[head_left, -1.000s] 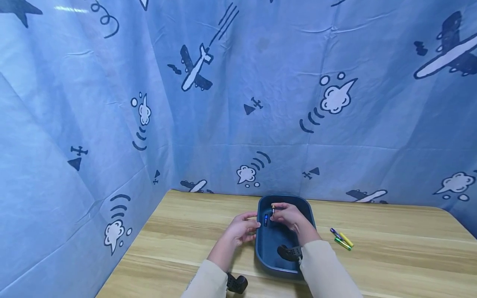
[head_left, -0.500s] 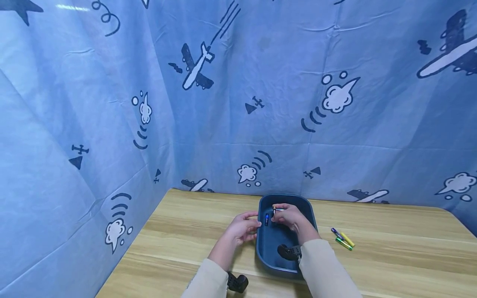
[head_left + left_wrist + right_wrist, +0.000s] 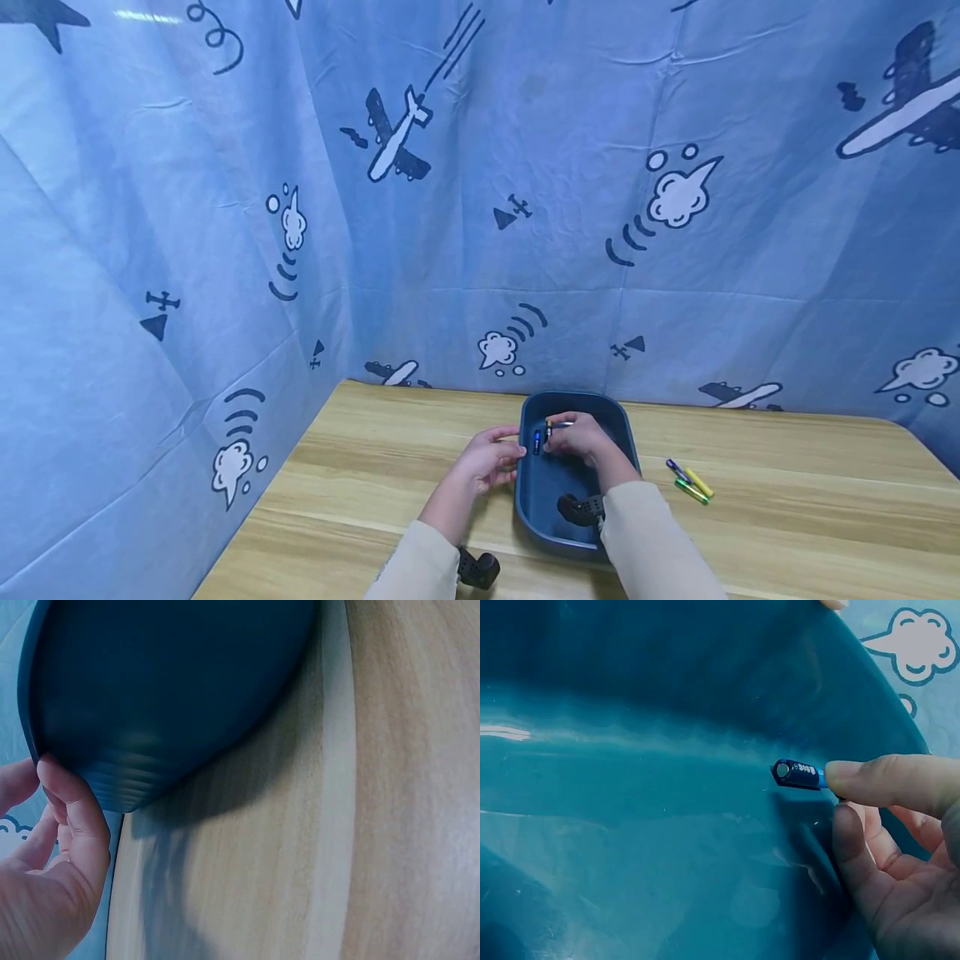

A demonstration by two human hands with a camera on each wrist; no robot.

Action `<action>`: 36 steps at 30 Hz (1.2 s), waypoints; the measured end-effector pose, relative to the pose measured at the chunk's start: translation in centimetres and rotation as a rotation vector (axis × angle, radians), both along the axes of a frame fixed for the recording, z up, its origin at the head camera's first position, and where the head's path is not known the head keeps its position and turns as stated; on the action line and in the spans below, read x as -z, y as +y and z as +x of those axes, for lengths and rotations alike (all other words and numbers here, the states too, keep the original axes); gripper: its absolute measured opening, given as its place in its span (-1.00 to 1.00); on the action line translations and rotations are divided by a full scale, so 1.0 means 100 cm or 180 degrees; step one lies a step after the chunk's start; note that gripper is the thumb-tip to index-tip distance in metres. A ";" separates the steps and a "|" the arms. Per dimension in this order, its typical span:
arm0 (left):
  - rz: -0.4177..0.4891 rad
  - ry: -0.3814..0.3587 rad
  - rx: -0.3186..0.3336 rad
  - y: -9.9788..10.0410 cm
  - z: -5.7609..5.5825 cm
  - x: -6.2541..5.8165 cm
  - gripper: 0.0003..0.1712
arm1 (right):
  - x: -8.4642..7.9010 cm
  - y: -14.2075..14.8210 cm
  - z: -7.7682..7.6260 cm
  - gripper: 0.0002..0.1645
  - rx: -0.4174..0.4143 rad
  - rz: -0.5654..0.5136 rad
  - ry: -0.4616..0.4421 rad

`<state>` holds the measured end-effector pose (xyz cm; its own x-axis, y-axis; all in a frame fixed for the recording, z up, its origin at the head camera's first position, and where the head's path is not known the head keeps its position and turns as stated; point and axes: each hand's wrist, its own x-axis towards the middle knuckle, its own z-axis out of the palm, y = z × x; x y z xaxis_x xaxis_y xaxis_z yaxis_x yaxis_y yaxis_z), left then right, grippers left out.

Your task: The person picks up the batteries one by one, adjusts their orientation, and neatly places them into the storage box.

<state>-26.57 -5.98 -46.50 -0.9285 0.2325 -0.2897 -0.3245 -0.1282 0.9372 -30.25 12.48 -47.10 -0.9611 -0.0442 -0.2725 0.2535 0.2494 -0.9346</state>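
Observation:
A dark blue plastic bin [image 3: 546,504] stands on the table. At its left side my left hand [image 3: 486,460] pinches the rim between thumb and fingers, as the left wrist view confirms with the hand [image 3: 64,862] at the bin's edge. Inside the bin, a blue and black battery [image 3: 537,442] lies near the left wall. Just right of it, my right hand [image 3: 581,437] pinches a dark battery with an orange end [image 3: 549,431] between thumb and fingers. The right wrist view shows the blue battery [image 3: 799,774] partly behind the thumb; the pinched one is almost entirely hidden there.
Right of the bin, a purple battery [image 3: 678,471], a yellow one [image 3: 700,482] and a green one [image 3: 692,492] lie close together on the wooden table [image 3: 810,500]. A blue patterned curtain [image 3: 570,250] hangs behind the table and along its left side.
My right hand has shifted very slightly left and down, bringing the pinched battery nearer the blue one. The left hand stays on the bin's rim.

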 end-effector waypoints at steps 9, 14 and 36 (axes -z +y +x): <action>0.0047 0.0002 -0.0020 0.001 -0.001 0.001 -0.49 | -0.001 -0.004 0.001 -0.46 -0.0085 0.0237 0.0046; 0.0071 0.0012 -0.0019 0.002 -0.001 0.001 -0.49 | -0.002 -0.005 0.002 -0.47 -0.0133 0.0313 0.0007; 0.0079 -0.0023 -0.0013 0.002 -0.001 0.001 -0.48 | 0.000 -0.010 -0.005 -0.46 -0.0198 0.0761 -0.0035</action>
